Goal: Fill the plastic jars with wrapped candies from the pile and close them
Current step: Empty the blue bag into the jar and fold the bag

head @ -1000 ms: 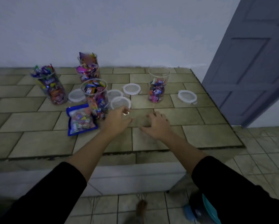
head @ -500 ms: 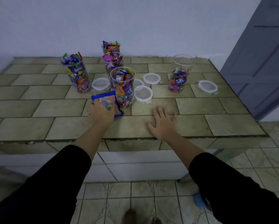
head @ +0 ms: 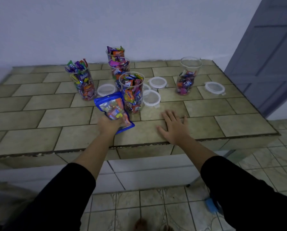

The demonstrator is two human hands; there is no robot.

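Note:
My left hand (head: 108, 125) grips a blue candy pouch (head: 113, 110) and holds it tilted up off the tiled table (head: 56, 117). Just behind the pouch stands a full clear jar (head: 132, 92). Two more full jars (head: 119, 70) stand behind that one, and another full jar (head: 83, 80) leans at the left. At the right a jar (head: 187, 75) is about half full of candies. All jars are open. My right hand (head: 173, 126) lies flat on the table near its front edge, fingers spread.
Several white lids lie loose on the table: one (head: 106, 89) left of the front jar, one (head: 151, 98) right of it, one (head: 158, 82) behind that, one (head: 214, 88) at far right. A grey door (head: 269, 52) stands right of the table.
My left hand has taken hold of the blue pouch and lifted it off the table. My right hand has stayed flat on the table.

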